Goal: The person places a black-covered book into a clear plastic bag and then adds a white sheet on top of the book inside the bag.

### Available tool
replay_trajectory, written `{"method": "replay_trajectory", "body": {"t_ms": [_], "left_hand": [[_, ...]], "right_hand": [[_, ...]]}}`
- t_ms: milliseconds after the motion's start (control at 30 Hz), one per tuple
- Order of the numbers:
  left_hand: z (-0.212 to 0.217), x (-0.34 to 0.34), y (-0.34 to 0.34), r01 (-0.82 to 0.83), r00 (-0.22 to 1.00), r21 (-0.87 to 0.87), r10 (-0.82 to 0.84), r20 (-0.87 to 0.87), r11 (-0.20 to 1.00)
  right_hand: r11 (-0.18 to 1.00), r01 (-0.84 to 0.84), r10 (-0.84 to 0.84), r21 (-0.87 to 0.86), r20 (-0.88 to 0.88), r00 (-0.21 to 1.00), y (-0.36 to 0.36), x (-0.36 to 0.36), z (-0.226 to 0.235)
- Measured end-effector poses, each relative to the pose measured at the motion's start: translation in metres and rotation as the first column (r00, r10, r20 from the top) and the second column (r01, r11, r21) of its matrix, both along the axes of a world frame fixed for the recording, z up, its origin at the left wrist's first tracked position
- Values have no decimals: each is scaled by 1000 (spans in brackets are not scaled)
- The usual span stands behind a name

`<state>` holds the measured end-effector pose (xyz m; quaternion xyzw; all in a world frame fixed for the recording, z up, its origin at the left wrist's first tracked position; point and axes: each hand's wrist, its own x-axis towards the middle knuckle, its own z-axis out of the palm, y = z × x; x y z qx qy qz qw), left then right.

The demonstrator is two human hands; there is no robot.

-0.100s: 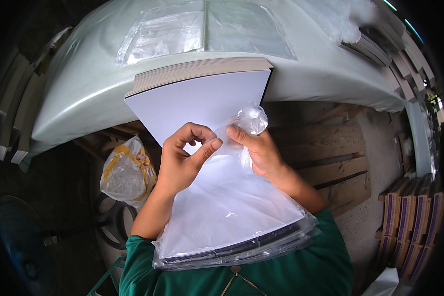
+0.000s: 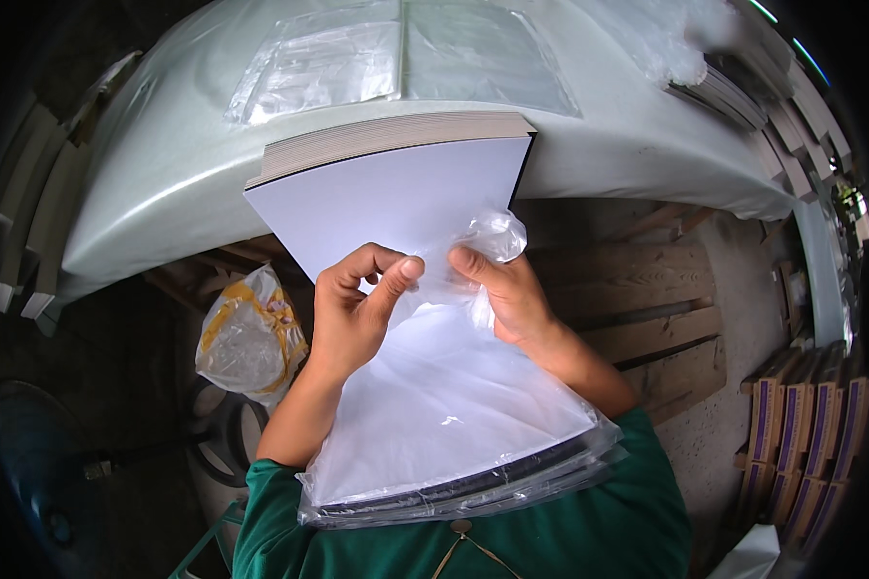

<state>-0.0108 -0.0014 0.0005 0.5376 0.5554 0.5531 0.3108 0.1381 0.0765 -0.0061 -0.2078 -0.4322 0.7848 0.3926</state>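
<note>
My left hand (image 2: 350,307) is closed in a pinch, thumb against bent forefinger, on the edge of thin clear plastic film. Beside it my right hand (image 2: 514,299) grips a bunched clear plastic bag (image 2: 495,234), with the thumb on top and the other fingers mostly hidden. Under both hands, a thick stack of white-faced flat sheets (image 2: 386,193) leans against the table edge, its layered edges facing up. Nearer to me, flat white pieces in clear plastic sleeves (image 2: 454,415) lie against my green shirt, with a dark strip along their near edge.
Two flat clear bag piles (image 2: 323,63) lie on the plastic-covered table (image 2: 164,183). A clear bag with yellow tape (image 2: 251,333) hangs at left. A wooden pallet (image 2: 637,280) and stacked boxes (image 2: 801,425) stand right; a dark fan (image 2: 43,482) is lower left.
My left thumb has moved up slightly and the gap between my two hands has widened a little. The bunched plastic in my right hand has shifted slightly. The stack has stayed put.
</note>
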Motion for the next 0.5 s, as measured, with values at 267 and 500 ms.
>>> {"method": "replay_trajectory", "body": {"t_ms": [267, 500], "left_hand": [[2, -5, 10, -48, 941, 42, 31, 336, 998], [-5, -14, -17, 642, 704, -392, -709, -37, 659]], "right_hand": [[974, -227, 220, -9, -194, 956, 6, 9, -13], [949, -280, 228, -142, -304, 925, 30, 37, 3]]}}
